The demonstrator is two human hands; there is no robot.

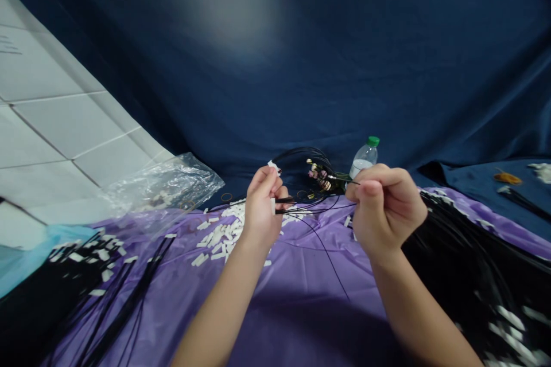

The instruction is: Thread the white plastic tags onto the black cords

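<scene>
My left hand (263, 203) is closed around a bunch of thin black cords (301, 156) that loop up and over behind it, with a small white tag between its fingers. My right hand (383, 203) is held in a fist just to the right, pinching one black cord that trails down over the purple sheet (301, 298). Both hands hover above the sheet, a short gap apart. A pile of small white tags (219, 236) lies on the sheet below my left hand.
A clear plastic bag (166, 186) lies at the left. A plastic bottle with a green cap (365, 157) stands behind my hands beside a small flower sprig (321, 176). Heaps of black tagged cords (473, 264) lie at right and lower left. White boxes stack at far left.
</scene>
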